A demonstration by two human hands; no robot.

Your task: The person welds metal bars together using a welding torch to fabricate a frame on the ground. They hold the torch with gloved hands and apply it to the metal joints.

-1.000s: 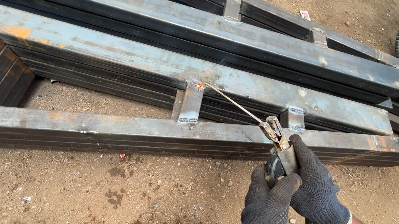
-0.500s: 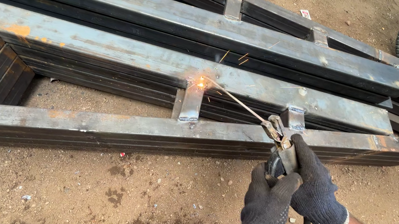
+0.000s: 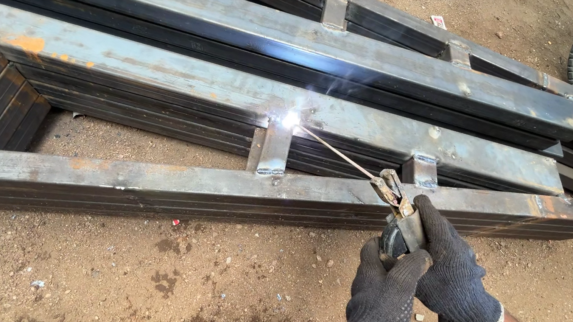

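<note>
Both gloved hands, left hand point(image 3: 381, 299) and right hand point(image 3: 453, 282), clench the electrode holder point(image 3: 401, 218); the welding rod point(image 3: 337, 150) sparks at the cross plate point(image 3: 272, 148), eleven o'clock from them, mid-weld.

Daylight is falling evenly, bright and soft. A white arc point(image 3: 290, 118) is flaring on the beam point(image 3: 371, 113), blowing out locally. Faint shadows are lying under the steel. Focus is holding sharp throughout; no blur.
</note>
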